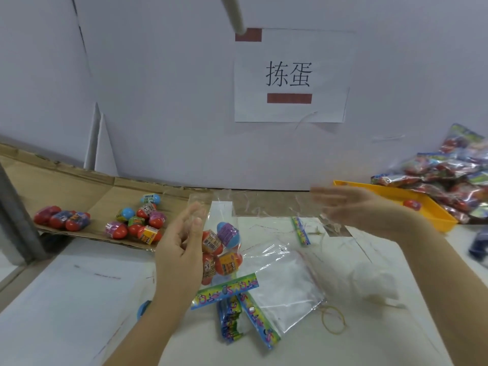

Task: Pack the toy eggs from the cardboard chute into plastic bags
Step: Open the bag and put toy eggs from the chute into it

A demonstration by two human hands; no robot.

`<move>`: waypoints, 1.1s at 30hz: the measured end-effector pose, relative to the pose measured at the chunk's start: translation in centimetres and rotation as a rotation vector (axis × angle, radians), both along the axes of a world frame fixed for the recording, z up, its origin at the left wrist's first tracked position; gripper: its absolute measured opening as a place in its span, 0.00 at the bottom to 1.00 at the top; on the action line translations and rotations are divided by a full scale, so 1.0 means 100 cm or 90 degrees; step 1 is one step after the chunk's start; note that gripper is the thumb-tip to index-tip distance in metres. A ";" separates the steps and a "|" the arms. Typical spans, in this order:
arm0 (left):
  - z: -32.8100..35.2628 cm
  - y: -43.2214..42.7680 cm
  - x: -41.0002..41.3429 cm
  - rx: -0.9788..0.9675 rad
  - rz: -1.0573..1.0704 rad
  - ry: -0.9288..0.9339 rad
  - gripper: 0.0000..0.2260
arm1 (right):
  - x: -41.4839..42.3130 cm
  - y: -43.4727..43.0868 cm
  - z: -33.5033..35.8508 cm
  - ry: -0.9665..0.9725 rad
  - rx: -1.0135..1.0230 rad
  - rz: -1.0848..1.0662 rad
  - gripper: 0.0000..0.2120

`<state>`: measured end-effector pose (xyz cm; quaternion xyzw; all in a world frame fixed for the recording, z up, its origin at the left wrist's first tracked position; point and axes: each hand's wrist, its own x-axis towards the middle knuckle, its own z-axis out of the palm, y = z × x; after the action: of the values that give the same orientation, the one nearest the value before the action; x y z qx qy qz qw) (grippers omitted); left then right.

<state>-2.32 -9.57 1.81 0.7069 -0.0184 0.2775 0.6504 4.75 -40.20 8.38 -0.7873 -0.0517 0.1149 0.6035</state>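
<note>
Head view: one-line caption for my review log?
Left hand holds a clear bag of toy eggs beside the cardboard chute; blurred right hand open near the yellow tray.

Item count, your bench.
You have ten toy eggs (149, 233) on the cardboard chute (105, 191), four in the clear bag (203, 198), one in the yellow tray (435, 215), and one rubber band (322, 317).

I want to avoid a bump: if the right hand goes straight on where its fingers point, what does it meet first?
Probably the clear bag of toy eggs held up by the left hand; the right hand points left at it, though depth is unclear.
</note>
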 end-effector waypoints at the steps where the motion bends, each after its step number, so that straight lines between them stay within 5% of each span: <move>1: 0.000 -0.001 -0.001 -0.003 -0.006 -0.001 0.13 | -0.004 -0.003 0.002 -0.006 0.049 -0.047 0.17; 4: 0.001 -0.004 -0.003 -0.004 -0.018 0.000 0.11 | -0.008 -0.004 0.005 -0.033 -0.069 -0.166 0.11; 7: 0.001 -0.005 -0.003 0.018 -0.025 -0.009 0.10 | -0.012 -0.004 0.017 -0.018 0.120 -0.128 0.13; 11: -0.001 -0.007 -0.003 0.002 -0.035 0.002 0.11 | -0.018 0.004 0.019 -0.096 -0.233 -0.197 0.10; 15: 0.004 -0.009 -0.004 -0.089 -0.057 0.031 0.14 | -0.052 0.040 0.007 -0.244 -0.182 -0.084 0.07; 17: 0.005 -0.012 -0.004 -0.141 -0.084 0.051 0.16 | -0.066 0.064 -0.004 -0.301 -0.232 -0.052 0.16; 21: 0.003 -0.021 -0.006 -0.202 -0.141 0.088 0.19 | -0.086 0.103 -0.023 -0.115 0.013 0.025 0.30; 27: 0.006 -0.038 -0.013 -0.227 -0.213 0.128 0.16 | -0.089 0.109 -0.034 -0.058 0.155 -0.082 0.07; 33: 0.022 -0.043 -0.001 -0.202 -0.276 0.165 0.12 | -0.077 0.090 -0.027 -0.030 0.210 -0.116 0.06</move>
<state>-2.37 -13.91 4.00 0.6052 -0.0421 0.0392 0.7940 -3.00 -31.17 5.70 -0.6816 -0.0123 0.0317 0.7309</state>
